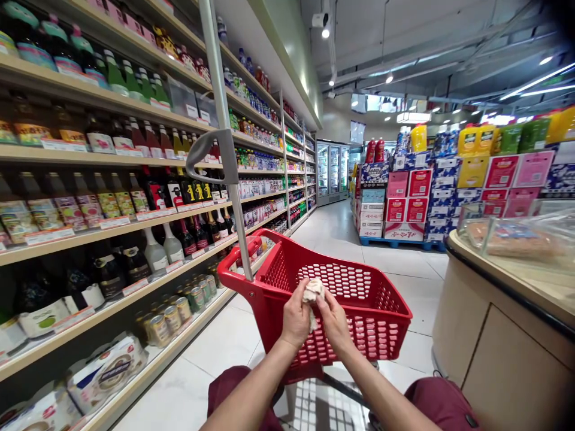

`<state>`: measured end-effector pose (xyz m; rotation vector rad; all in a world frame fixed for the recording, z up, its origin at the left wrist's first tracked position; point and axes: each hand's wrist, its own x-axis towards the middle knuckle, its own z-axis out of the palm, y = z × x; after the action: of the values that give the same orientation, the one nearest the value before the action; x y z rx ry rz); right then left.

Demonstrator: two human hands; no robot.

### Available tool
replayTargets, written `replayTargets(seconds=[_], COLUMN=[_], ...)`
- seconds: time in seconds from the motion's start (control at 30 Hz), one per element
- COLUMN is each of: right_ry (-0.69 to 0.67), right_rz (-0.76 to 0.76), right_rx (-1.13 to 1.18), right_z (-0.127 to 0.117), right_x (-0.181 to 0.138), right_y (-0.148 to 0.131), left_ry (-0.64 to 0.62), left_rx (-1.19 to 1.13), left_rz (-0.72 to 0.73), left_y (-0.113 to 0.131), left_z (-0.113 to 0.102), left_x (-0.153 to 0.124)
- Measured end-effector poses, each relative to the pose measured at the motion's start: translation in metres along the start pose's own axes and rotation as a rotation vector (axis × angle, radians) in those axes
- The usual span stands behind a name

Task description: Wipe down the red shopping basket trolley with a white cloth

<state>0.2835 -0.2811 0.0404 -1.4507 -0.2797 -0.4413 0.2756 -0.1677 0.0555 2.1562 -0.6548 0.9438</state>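
Note:
A crumpled off-white cloth is bunched between my two hands, in front of a red shopping cart basket. My left hand closes on the cloth from the left, fingers curled around it. From the other side my right hand pinches it, and a loose end hangs down between the palms. The basket has perforated walls, and a grey upright pole with a grey loop handle rises at its left end. Whether the hands touch the basket wall cannot be made out.
Shelves of bottles and cans line the left side. A rounded wooden counter stands close on the right. Farther back are stacked drink cartons on a blue pallet and glass-door fridges. White floor tiles run along the aisle.

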Motion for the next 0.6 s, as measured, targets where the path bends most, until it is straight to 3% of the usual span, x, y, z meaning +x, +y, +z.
replayTargets(seconds=[0.1, 0.2, 0.3, 0.37, 0.47, 0.53, 0.6], right_ry=[0.189, 0.303, 0.13, -0.025, -0.076, 0.053, 0.257], right_rz=[0.099, -0.098, -0.362, -0.45, -0.479, -0.448, -0.394], right_rx=[0.077, -0.207, -0.559, -0.694, -0.793, -0.859, -0.899], right_z=[-0.001, -0.004, 0.003, -0.004, -0.051, -0.089, -0.107], right_x=[0.01, 0.02, 0.019, 0.014, 0.007, 0.005, 0.005], right_y=[-0.006, -0.005, 0.006, 0.021, 0.05, 0.065, 0.072], left_ry=[-0.179, -0.267, -0.294, -0.316, -0.309, -0.276, -0.24], left_rx=[0.059, 0.313, 0.5, 0.554, 0.611, 0.635, 0.646], left_rz=[0.033, 0.052, 0.018, 0.06, 0.125, 0.12, 0.089], left_y=[0.01, 0.001, -0.015, -0.022, -0.026, -0.026, -0.023], left_z=[0.005, -0.005, -0.014, -0.015, -0.011, -0.005, 0.004], left_x=[0.01, 0.015, 0.013, 0.01, 0.003, -0.002, -0.006])
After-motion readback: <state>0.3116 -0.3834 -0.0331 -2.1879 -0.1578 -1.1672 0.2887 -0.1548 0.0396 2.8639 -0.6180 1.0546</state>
